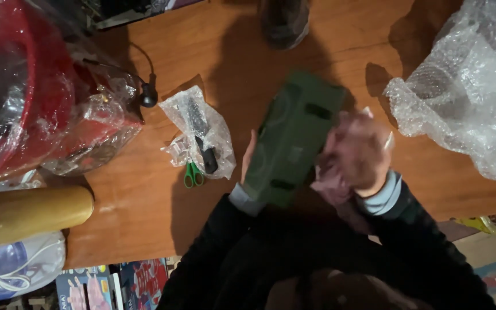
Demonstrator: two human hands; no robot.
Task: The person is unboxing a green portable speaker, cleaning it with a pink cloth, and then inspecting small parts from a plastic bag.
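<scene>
Bubble wrap [472,92] lies right of the green box [291,140], a bagged red item [24,86] well left, scissors [193,174] just left. Left hand [249,158] grips the box's left edge above the table [144,212]; right hand [354,155] presses a pinkish cloth [331,186] against it. Wiping appears under way; continuing needs a firm hold.

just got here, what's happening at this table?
A person holds a dark green boxy object above a wooden table. The left hand supports its lower left edge; the right hand, blurred, presses a pinkish cloth against its right side. On the table lie green-handled scissors beside a small clear bag, bubble wrap at right, and a red item in clear plastic at left.
</scene>
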